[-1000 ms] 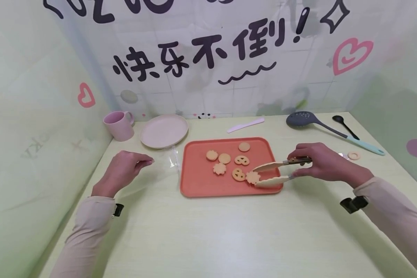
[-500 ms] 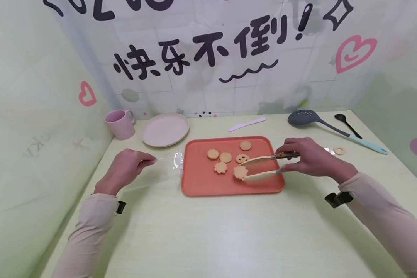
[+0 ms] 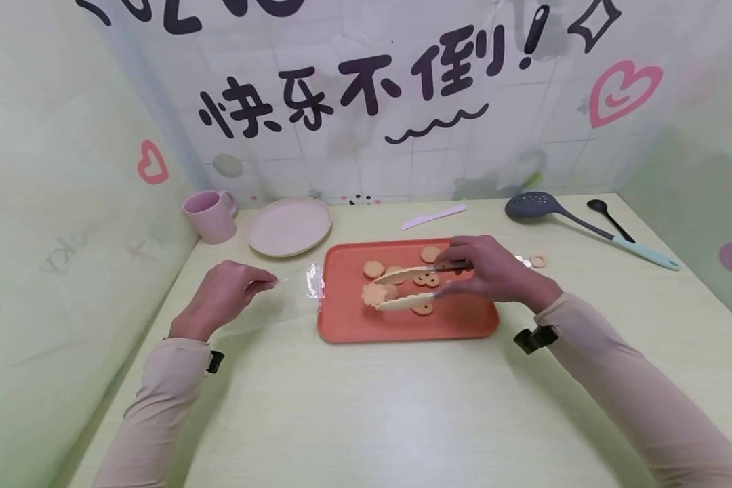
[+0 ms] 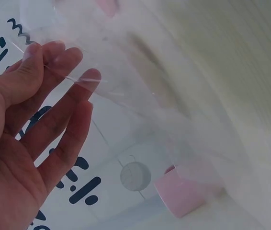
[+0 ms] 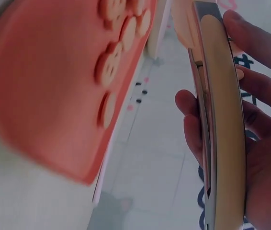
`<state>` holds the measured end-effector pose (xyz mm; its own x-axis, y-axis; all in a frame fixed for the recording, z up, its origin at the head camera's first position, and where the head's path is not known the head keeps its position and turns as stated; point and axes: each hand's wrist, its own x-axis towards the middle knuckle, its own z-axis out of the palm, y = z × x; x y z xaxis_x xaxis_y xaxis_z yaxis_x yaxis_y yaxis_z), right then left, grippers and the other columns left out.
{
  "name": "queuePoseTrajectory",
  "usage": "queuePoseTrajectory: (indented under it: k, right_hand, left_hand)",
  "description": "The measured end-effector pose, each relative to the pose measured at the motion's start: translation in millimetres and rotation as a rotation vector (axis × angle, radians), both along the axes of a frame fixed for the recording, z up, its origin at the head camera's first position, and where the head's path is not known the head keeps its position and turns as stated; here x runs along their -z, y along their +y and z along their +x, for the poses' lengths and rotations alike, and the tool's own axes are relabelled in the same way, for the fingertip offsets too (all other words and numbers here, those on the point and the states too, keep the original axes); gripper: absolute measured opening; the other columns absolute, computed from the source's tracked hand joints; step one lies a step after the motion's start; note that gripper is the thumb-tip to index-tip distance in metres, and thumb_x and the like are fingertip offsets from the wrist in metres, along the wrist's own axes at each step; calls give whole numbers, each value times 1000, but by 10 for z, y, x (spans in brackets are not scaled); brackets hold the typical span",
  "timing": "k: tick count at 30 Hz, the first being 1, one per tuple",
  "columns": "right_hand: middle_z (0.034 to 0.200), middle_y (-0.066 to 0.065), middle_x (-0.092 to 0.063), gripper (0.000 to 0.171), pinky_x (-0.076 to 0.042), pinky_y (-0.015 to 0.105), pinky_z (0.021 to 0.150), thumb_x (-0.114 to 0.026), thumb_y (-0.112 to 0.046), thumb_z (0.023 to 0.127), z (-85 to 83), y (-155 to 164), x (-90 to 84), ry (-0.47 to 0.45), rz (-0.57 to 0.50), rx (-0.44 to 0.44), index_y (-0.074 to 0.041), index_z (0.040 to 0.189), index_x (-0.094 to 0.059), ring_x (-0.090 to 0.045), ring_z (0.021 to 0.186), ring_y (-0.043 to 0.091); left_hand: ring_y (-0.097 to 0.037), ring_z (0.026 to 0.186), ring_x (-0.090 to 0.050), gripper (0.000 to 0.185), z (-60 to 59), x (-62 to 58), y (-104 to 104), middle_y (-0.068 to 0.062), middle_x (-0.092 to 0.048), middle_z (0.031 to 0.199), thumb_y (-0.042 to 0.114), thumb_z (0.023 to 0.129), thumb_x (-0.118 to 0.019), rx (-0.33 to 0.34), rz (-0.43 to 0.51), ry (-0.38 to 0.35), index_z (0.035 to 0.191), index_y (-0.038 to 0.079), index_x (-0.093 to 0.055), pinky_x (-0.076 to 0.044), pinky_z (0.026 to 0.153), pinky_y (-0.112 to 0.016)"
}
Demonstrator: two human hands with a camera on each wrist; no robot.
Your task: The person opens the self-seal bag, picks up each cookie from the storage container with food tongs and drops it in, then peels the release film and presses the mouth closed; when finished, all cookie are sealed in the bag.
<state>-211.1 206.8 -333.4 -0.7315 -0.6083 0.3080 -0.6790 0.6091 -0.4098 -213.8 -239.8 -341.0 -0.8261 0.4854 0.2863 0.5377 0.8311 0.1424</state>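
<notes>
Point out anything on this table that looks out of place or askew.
One ring-shaped cookie lies on the bare table, to the right of the orange tray that holds the others. Otherwise, the right hand holds tongs gripping a flower cookie.

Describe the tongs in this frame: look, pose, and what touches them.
The tongs are cream-coloured with two long, scalloped-edged arms and a metal strip showing near the grip. The right hand holds them at the handle end, fingers curled round both arms. They lie roughly level over the orange tray, tips pointing toward the person's left, with a flower-shaped cookie at their tips. Whether the cookie is lifted clear of the tray cannot be told.
</notes>
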Motion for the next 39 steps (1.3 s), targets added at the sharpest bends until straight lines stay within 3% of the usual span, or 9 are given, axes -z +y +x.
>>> queuePoseTrajectory:
  k: [7, 17, 26, 31, 39]
  right_hand:
    - [89, -1, -64, 38, -50, 28, 67, -87, -36, 77, -61, -438, -54, 10, 25, -2, -11, 104, -75, -60, 75, 15]
    - [91, 3, -64, 44, -47, 31, 69, -85, -42, 80, -164, -1010, -138, -46, 124, 31, -12, 111, -76, -56, 77, 17]
    - [98, 8, -67, 43, -50, 31, 70, -83, -43, 82, -260, -1519, -200, -76, 242, -40, -12, 111, -75, -57, 82, 18]
    - [104, 2, -71, 44, -55, 32, 78, -82, -43, 82, -326, -1812, -180, -49, 298, -73, -13, 113, -74, -62, 92, 16]
    - [105, 1, -69, 42, -55, 32, 79, -80, -44, 84, -302, -2110, -149, -71, 325, -37, -13, 111, -73, -61, 93, 15]
  left_hand:
    - [-26, 84, -75, 15, 22, -20, -3, -5, -80, 94, 12, 87, -77, -13, -5, -13, 101, 12, -81, -59, 77, -46]
    - [-23, 80, -76, 13, 5, 4, 75, -5, -80, 90, 11, 86, -78, 30, 48, 46, 98, 11, -82, -60, 75, -44]
    - [-20, 77, -76, 11, -7, 73, 121, -6, -80, 88, 8, 86, -78, 68, 124, 103, 96, 8, -81, -61, 72, -41]
    - [-21, 77, -76, 10, -6, 68, 122, -5, -80, 88, 8, 86, -77, 65, 135, 125, 96, 9, -81, -60, 72, -42]
    - [-23, 78, -75, 13, 24, 101, -17, -8, -80, 89, 3, 84, -78, 24, 179, 143, 95, 8, -81, -60, 72, -43]
